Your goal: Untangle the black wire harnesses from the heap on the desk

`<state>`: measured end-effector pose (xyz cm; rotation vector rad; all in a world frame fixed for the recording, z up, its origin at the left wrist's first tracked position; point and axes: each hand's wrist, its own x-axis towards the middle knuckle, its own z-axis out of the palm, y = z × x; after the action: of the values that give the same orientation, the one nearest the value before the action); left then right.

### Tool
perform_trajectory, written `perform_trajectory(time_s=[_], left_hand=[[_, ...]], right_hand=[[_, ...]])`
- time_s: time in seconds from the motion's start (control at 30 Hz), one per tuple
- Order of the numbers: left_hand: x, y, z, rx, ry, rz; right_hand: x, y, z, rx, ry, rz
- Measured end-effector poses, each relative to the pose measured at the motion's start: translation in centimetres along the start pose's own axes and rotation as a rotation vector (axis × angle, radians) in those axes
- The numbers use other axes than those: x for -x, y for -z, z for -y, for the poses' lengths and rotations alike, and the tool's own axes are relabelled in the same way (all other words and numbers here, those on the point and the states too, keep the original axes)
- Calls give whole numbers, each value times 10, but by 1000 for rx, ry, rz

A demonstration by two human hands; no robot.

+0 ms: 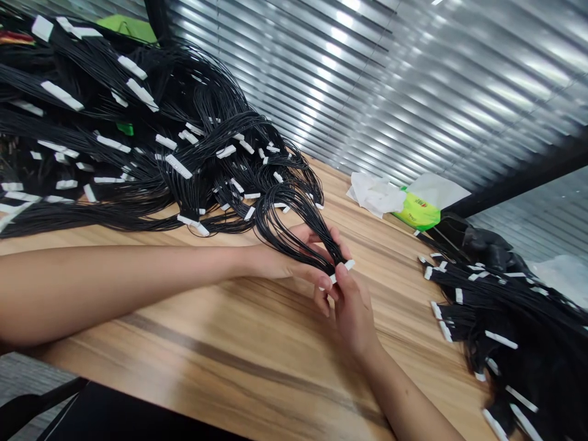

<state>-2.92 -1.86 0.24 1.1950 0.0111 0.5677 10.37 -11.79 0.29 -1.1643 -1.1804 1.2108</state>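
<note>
A looped bundle of thin black cables with white connectors at its end is held above the wooden table. My left hand is closed round the bundle near its end, with some fingers behind the loop. Fingers of my right hand are pinched on the same end, by a white connector. Both hands nearly touch each other there. Behind my left hand, a large heap of black cables with many white connectors reaches toward the far left.
More black cables with white connectors lie on the wooden table at the right. A green packet and white crumpled wrapping sit at the far edge, beside a black bag. Blinds stand behind.
</note>
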Motion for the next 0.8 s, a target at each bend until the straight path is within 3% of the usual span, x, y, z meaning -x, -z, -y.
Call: perform_trajectory(time_s=[0.2, 0.47, 0.57, 0.67, 0.73, 0.8], left_hand=[[-2, 2, 3, -84, 17, -14], [-7, 6, 3, -493, 43, -369], [-3, 5, 0, -766, -192, -412], [0, 7, -2, -1047, -534, -264], [0, 10, -2, -1212, -646, -215], [0, 12, -3, -1346, -672, -240]], right_hand=[[-1, -8, -6, -192, -44, -117], [-18, 8, -2, -178, 213, -431], [-20, 11, -4, -180, 284, -495], [-19, 8, -8, -190, 312, -509], [-18, 4, -11, -199, 289, -498], [-17, 2, -12, -197, 240, -489]])
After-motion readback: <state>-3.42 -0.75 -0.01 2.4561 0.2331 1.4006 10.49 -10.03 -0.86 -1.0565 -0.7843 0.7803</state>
